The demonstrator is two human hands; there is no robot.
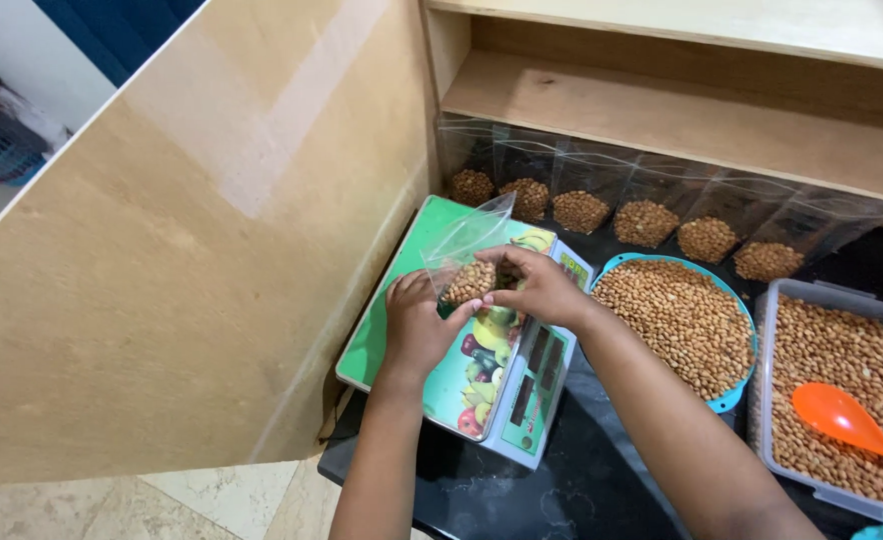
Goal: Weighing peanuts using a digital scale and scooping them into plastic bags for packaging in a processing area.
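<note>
Small clear plastic pouch, flexible, open mouth upward, lower part filled with light-brown shelled peanuts, upper part empty and see-through. Held above the green-topped digital weighing scale, whose front panel carries a fruit picture and a display; whether the pouch bottom touches the platform cannot be told. Left hand: grip closed on the pouch's lower left side, fingers wrapped round the filled part. Right hand: grip pinched narrow on the pouch's right edge, near the level of the nuts. The pouch sits between the two hands, just above the scale's far end. Scale stands on a dark worktop against a pale wooden wall panel. Right of the scale: round blue plastic bowl, heaped with peanuts. Further right: rectangular clear plastic tub, also filled with peanuts, an orange plastic spoon lying on top of them. Behind, under a wooden shelf: row of six filled clear pouches standing upright side by side, each holding a similar portion of peanuts.
</note>
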